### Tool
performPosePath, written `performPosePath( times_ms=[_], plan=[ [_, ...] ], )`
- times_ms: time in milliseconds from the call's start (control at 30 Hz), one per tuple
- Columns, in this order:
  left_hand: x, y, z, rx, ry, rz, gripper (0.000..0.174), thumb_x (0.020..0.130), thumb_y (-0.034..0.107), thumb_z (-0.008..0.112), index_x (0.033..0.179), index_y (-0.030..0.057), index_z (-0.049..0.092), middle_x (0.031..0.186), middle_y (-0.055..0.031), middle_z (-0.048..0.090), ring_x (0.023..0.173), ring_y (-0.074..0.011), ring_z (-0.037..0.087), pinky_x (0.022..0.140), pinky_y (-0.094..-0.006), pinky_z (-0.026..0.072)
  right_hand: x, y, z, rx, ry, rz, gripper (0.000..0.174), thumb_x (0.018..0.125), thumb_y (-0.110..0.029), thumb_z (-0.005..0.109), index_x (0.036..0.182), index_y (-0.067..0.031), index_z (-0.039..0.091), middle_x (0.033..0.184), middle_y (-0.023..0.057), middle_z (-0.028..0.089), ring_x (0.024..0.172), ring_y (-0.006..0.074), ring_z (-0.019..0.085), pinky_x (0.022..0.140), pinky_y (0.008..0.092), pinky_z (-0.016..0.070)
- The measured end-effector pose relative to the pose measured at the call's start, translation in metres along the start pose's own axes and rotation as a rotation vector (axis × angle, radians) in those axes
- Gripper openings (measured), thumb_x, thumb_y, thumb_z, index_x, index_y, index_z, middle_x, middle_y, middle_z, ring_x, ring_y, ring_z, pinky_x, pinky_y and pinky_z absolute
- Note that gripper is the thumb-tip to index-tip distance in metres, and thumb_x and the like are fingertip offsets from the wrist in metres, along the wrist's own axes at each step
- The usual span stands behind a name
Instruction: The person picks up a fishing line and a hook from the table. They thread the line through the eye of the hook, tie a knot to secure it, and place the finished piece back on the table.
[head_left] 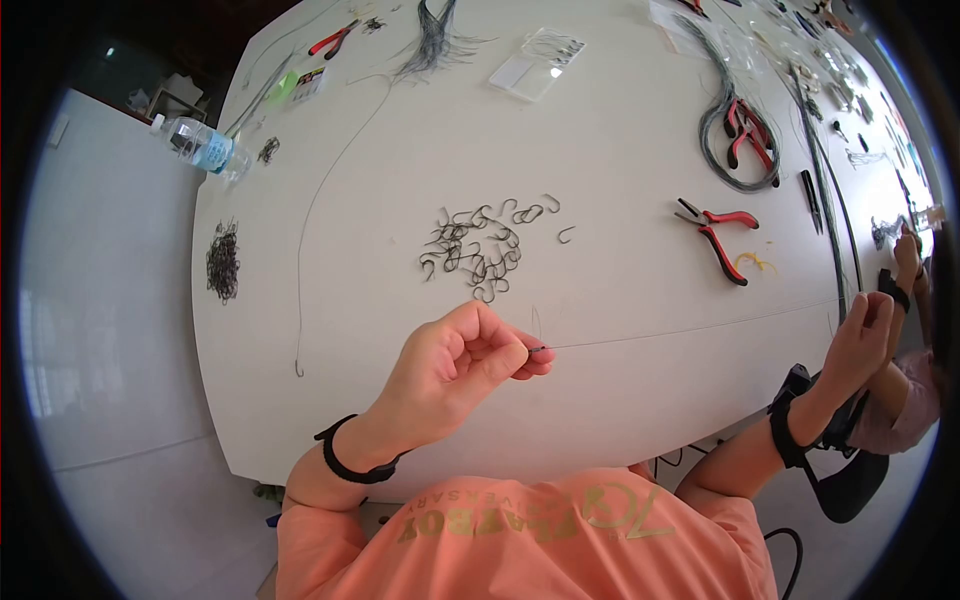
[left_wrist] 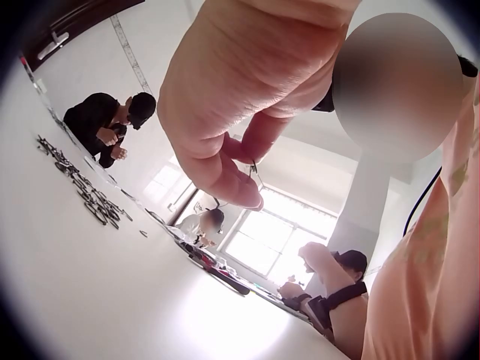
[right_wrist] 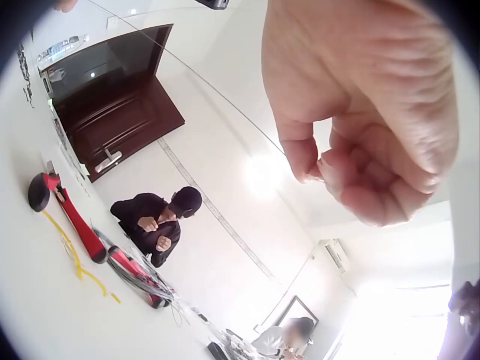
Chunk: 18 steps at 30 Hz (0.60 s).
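Note:
My left hand (head_left: pixel 455 365) pinches a small dark fish hook (head_left: pixel 540 349) between thumb and fingers above the near part of the table. From the hook a thin fishing line (head_left: pixel 690 328) runs straight to the right. Its other end is pinched by the thumb and forefinger of my right hand (head_left: pixel 860 340), raised past the table's right side. A fine loop of line stands up beside the hook. In the right wrist view, the line (right_wrist: pixel 217 91) reaches the fingertips of the right hand (right_wrist: pixel 360 157). Most of the hook is hidden by fingers in the left wrist view.
Loose hooks (head_left: pixel 487 262) lie ahead of my left hand, a darker pile (head_left: pixel 223 262) at the left edge. Red-handled pliers (head_left: pixel 722 243) and yellow scraps (head_left: pixel 755 262) lie to the right. A tied hook (head_left: pixel 299 369), water bottle (head_left: pixel 205 147) and plastic box (head_left: pixel 537 65) are also on the table.

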<state>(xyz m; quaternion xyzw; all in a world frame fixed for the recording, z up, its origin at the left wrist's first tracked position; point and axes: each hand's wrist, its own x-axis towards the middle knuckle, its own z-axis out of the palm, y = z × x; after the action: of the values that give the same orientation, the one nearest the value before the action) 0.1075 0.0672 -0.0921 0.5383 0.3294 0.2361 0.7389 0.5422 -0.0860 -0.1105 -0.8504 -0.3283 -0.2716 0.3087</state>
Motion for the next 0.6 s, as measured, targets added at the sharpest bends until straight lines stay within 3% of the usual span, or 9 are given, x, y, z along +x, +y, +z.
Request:
performPosePath(
  times_ms=[200,267,300,367,433,500,567,600],
  plan=[
    [0.001,0.0,0.0,0.009,-0.003,0.0,0.01,0.102,0.007,0.057,0.101,-0.0022,0.056,0.106,-0.0184,0.071,0.099,-0.0225,0.071,0.089,-0.0361,0.058,0.001,0.016,0.001,-0.019,0.022,0.003,0.02,0.099,-0.022,0.058,0.097,-0.0025,0.058,0.078,0.0074,0.061,0.07,0.0187,0.059,0.069,0.0341,0.0509],
    [0.002,0.0,0.0,0.061,0.04,0.012,0.008,0.101,0.005,0.056,0.099,-0.002,0.055,0.105,-0.0187,0.071,0.099,-0.0225,0.071,0.089,-0.0362,0.0582,-0.001,0.023,0.004,-0.181,-0.304,0.06,0.021,0.096,-0.02,0.064,0.109,-0.0044,0.062,0.092,0.0074,0.066,0.067,0.0168,0.057,0.066,0.0326,0.0505],
    [0.002,0.0,-0.001,0.062,0.042,0.012,0.008,0.101,0.005,0.056,0.099,-0.002,0.055,0.105,-0.0187,0.071,0.099,-0.0225,0.071,0.089,-0.0362,0.0582,-0.006,0.015,0.001,-0.179,-0.305,0.059,0.021,0.096,-0.02,0.064,0.109,-0.0044,0.062,0.092,0.0074,0.066,0.067,0.0168,0.057,0.066,0.0326,0.0505],
    [0.002,0.002,-0.001,0.125,0.078,0.054,0.006,0.101,0.003,0.055,0.097,-0.0019,0.055,0.106,-0.0192,0.07,0.1,-0.0224,0.071,0.089,-0.0365,0.0582,-0.026,-0.031,-0.013,-0.212,-0.262,-0.125,0.035,0.091,-0.014,0.069,0.125,-0.0094,0.061,0.112,0.006,0.066,0.063,0.0125,0.054,0.062,0.0271,0.0481],
    [0.0,0.004,0.001,0.153,0.08,0.066,0.005,0.101,0.002,0.054,0.097,-0.002,0.054,0.107,-0.0194,0.07,0.1,-0.0226,0.071,0.09,-0.0367,0.0582,-0.03,-0.096,-0.031,0.149,-0.359,0.001,0.052,0.087,-0.007,0.071,0.136,-0.0079,0.055,0.128,0.0083,0.062,0.061,0.0088,0.051,0.06,0.0212,0.0448],
    [0.0,0.005,0.003,0.181,0.073,0.082,0.005,0.101,0.001,0.053,0.098,-0.002,0.054,0.107,-0.0196,0.07,0.1,-0.0228,0.071,0.09,-0.0369,0.0581,-0.048,-0.149,-0.045,0.724,-0.469,-0.07,0.052,0.084,0.0,0.071,0.133,0.0001,0.055,0.129,0.0141,0.062,0.062,0.0087,0.055,0.057,0.0187,0.043],
    [-0.003,0.004,0.005,0.241,0.066,0.134,0.004,0.101,0.001,0.054,0.098,-0.0021,0.053,0.108,-0.02,0.069,0.1,-0.0232,0.07,0.09,-0.0373,0.0579,-0.068,-0.178,-0.051,1.059,-0.835,-0.057,0.05,0.08,0.007,0.071,0.128,0.0052,0.056,0.131,0.0183,0.06,0.066,0.0104,0.062,0.058,0.0199,0.0475],
    [-0.004,0.005,0.005,0.241,0.065,0.137,0.004,0.101,0.001,0.054,0.098,-0.0021,0.053,0.108,-0.02,0.069,0.1,-0.0232,0.07,0.09,-0.0373,0.0579,-0.072,-0.194,-0.05,1.089,-0.96,-0.077,0.048,0.08,0.008,0.071,0.126,0.0045,0.057,0.128,0.018,0.062,0.068,0.0113,0.065,0.058,0.0214,0.0501]
  ],
)
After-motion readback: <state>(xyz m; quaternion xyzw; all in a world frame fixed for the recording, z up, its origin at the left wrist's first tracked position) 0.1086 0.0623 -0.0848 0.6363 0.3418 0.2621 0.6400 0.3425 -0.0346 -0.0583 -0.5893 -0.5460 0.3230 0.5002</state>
